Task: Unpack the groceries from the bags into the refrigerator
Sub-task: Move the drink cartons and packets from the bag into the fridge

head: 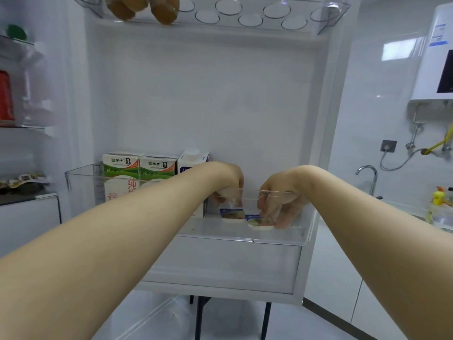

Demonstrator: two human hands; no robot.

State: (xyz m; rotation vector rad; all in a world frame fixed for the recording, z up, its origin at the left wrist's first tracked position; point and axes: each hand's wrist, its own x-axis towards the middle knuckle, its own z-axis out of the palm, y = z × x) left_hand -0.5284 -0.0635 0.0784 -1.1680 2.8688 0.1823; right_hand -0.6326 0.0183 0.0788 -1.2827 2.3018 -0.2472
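Note:
Both my hands reach into the clear door bin (81, 179) of the open refrigerator door. My left hand (228, 182) hangs over a small blue-and-green lidded cup (232, 214), fingers curled down onto it. My right hand (279, 200) holds a second matching cup (259, 221) by its top, just right of the first. Both cups rest on the bin floor. Left of them stand two green-and-white milk cartons (121, 173) (158, 168) and a white carton with a round cap (192, 160).
An egg tray (245, 13) with brown eggs (144, 6) sits in the door shelf above. Fridge shelves at left hold a red container (6, 96) and packets (22, 181). A sink tap (367, 175) and a water heater (436, 52) are at right.

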